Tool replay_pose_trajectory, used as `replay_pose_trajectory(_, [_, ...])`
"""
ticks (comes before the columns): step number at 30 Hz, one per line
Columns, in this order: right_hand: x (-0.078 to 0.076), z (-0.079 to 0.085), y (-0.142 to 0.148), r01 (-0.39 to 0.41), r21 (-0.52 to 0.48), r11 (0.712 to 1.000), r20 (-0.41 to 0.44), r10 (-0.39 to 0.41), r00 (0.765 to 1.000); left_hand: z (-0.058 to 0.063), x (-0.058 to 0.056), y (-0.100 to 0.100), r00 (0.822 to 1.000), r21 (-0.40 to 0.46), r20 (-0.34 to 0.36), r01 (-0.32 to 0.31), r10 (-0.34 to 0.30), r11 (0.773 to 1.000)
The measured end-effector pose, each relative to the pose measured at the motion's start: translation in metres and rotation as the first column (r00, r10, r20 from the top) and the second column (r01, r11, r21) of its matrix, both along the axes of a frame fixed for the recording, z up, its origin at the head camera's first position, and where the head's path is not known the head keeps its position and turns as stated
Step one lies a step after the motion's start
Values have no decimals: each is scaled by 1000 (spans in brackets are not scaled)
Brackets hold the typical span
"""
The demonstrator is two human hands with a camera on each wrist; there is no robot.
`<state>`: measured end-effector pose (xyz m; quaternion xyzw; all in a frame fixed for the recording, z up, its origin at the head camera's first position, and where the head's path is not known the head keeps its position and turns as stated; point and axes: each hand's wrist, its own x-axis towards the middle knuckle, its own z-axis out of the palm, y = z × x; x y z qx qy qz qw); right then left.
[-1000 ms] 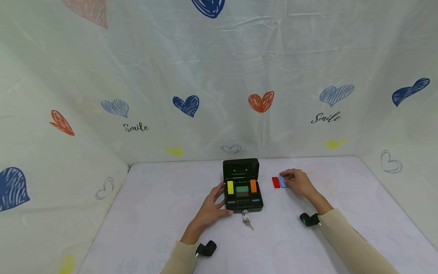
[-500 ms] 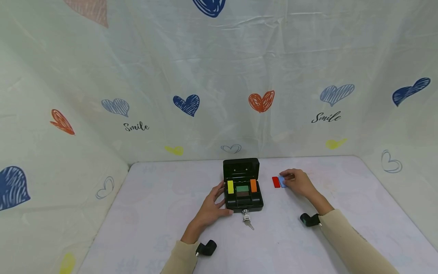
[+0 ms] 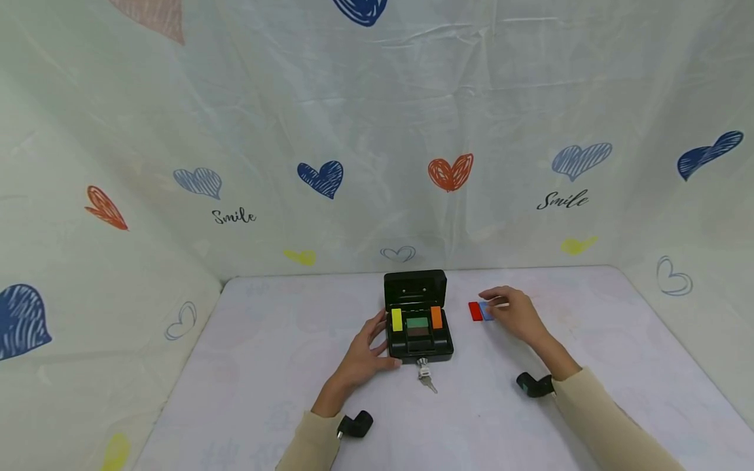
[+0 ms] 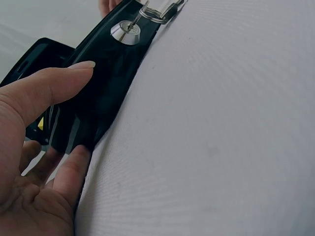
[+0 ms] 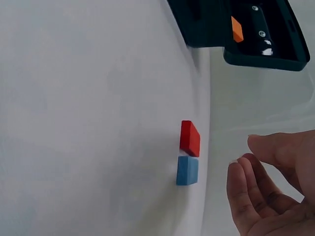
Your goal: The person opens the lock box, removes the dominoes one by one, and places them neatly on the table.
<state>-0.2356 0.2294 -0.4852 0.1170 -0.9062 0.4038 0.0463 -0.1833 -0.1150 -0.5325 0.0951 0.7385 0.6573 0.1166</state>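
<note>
A black cash box point(image 3: 419, 350) stands on the table with its lid point(image 3: 415, 288) raised. Inside are a yellow block point(image 3: 397, 320), an orange block point(image 3: 436, 317), a green piece point(image 3: 417, 322) and a brown piece point(image 3: 419, 331). My left hand point(image 3: 359, 361) holds the box's front left corner, thumb on the front wall, fingers along the side. Keys point(image 3: 425, 376) hang from the front lock point(image 4: 126, 32). To the right lie a red block point(image 5: 189, 138) and a blue block point(image 5: 187, 170), side by side. Just above the blue one is my right hand point(image 3: 518, 315), fingers slightly bent, holding nothing.
The white table point(image 3: 265, 353) ends at the back against a hanging white sheet point(image 3: 377, 131) printed with hearts. Black wrist cameras point(image 3: 356, 425) sit by both sleeves.
My right hand has risen slightly off the blue block, its fingers now apart from it. The left hand, the box and the blocks stay put.
</note>
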Motion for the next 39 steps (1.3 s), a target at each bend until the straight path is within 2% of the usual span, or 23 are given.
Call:
replay_pose_trajectory(7, [10,9,-14,-5,-31,1000,-13,5,1000,1,0,0,1000,1,-4,-7,7,1000])
replay_pose_trajectory(11, [13,11,-21,-34,-58,998,-27,32,999,1,0,0,1000,-6,-8,-10,10,1000])
replay_pose_trajectory(19, [20,9,-38,-80,-65,995,-44,77,996,0,1,-1,999,-1,-31,6,-6,1000])
replay_pose_trajectory(24, [22,6,-48,-93,-49,994,-37,91,995,-1,0,0,1000,2,-12,0,0,1000])
replay_pose_trajectory(29, [24,4,-57,-113,-71,991,-31,111,993,-1,0,0,1000,5,1,-6,6,1000])
replay_pose_trajectory(39, [25,3,-68,-167,-114,979,-76,159,984,-1,0,1,1000,-4,-6,-11,11,1000])
